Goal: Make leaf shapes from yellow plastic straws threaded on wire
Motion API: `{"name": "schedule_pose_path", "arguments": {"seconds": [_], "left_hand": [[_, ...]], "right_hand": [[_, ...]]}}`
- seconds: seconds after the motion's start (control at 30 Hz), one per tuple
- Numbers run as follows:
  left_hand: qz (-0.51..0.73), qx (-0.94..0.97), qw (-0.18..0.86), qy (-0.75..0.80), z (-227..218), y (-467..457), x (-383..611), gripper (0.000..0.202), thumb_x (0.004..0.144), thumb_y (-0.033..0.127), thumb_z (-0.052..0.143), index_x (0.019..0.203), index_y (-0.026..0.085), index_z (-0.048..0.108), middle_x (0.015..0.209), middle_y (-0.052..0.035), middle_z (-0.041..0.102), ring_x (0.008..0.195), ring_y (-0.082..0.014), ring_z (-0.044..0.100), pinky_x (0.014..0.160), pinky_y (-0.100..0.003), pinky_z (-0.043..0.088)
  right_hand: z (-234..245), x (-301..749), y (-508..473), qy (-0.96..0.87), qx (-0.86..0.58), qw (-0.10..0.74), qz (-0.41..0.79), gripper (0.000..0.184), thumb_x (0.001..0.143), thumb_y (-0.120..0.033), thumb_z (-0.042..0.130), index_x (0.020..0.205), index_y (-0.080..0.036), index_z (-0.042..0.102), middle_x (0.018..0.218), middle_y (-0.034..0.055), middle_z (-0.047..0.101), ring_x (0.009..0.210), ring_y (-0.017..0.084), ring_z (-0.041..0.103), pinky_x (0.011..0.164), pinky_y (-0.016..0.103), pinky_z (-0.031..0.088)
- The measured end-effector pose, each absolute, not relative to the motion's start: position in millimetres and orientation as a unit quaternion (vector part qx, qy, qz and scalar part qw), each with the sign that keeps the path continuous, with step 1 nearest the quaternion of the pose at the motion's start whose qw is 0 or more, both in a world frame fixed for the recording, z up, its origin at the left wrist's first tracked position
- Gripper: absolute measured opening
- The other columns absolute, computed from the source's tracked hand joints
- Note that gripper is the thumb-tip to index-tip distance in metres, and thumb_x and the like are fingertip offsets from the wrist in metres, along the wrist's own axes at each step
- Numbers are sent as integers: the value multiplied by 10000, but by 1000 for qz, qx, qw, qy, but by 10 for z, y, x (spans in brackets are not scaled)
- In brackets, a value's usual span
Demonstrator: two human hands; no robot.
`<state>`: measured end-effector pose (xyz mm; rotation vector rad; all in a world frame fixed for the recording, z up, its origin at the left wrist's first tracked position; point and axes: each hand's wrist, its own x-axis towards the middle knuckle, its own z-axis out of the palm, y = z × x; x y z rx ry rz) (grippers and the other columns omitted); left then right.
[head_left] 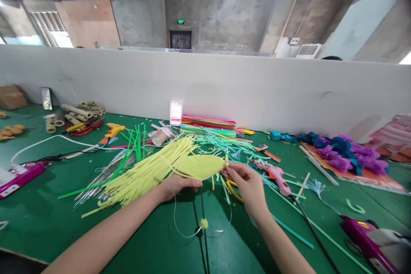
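Note:
A pale yellow leaf-shaped piece (201,166), made of fuzzy pipe cleaners laid side by side, is held above the table. My left hand (176,186) supports its left and lower edge, thumb stretched along the front, other fingers mostly hidden behind. At its right tip, my right hand (245,183) pinches with thumb and forefinger. Below the leaf hangs a thin clear loop of line or wire (175,214), and a small yellow fuzzy ball (204,223) appears on a dark thin stem. Close behind my left hand lies a large bundle of yellow pipe cleaners (150,171).
Green pipe cleaners (136,143) and metal wires lie left. A yellow glue gun (114,129) is behind them; a pink glue gun (278,177) with a black cord lies right. Purple power strips (22,178) flank the table. Purple and blue fuzzy flowers (340,163) stand far right.

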<state>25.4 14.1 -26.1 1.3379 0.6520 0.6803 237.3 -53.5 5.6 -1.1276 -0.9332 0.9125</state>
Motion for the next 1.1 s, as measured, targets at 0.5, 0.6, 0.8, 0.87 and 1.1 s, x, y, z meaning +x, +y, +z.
{"name": "schedule_pose_path", "arguments": {"seconds": [0.5, 0.6, 0.8, 0.87, 1.1], "left_hand": [[305, 590, 684, 301, -251, 139, 268, 194, 630, 310, 779, 617, 134, 699, 719, -38, 673, 748, -175, 590, 773, -289, 466], [302, 592, 682, 305, -255, 142, 262, 198, 627, 318, 779, 596, 140, 699, 734, -40, 677, 758, -181, 593, 781, -290, 468], [302, 596, 679, 305, -221, 119, 264, 193, 640, 318, 769, 593, 144, 701, 716, -37, 674, 759, -187, 588, 783, -301, 461], [304, 596, 679, 304, -206, 111, 267, 194, 639, 315, 770, 596, 141, 699, 714, -36, 671, 751, -185, 585, 776, -304, 461], [312, 598, 673, 302, -235, 122, 270, 193, 648, 317, 766, 645, 138, 697, 723, -30, 666, 727, -173, 579, 728, -291, 461]], "right_hand": [[84, 2362, -554, -358, -485, 649, 465, 276, 704, -411, 752, 859, -183, 741, 856, 60, 754, 814, 199, 712, 834, 296, 551], [86, 2364, -546, -357, -500, 645, 454, 273, 680, -409, 768, 832, -182, 747, 836, 54, 756, 811, 205, 712, 844, 307, 550], [113, 2356, -565, -371, -521, 635, 432, 277, 670, -414, 768, 833, -190, 752, 833, 53, 758, 850, 246, 707, 881, 370, 541], [124, 2346, -573, -373, -520, 639, 427, 283, 673, -419, 764, 835, -187, 748, 844, 59, 757, 861, 261, 706, 881, 392, 543], [95, 2371, -569, -325, -502, 616, 513, 315, 770, -462, 673, 939, -196, 685, 855, 73, 751, 809, 223, 722, 770, 330, 588]]}}
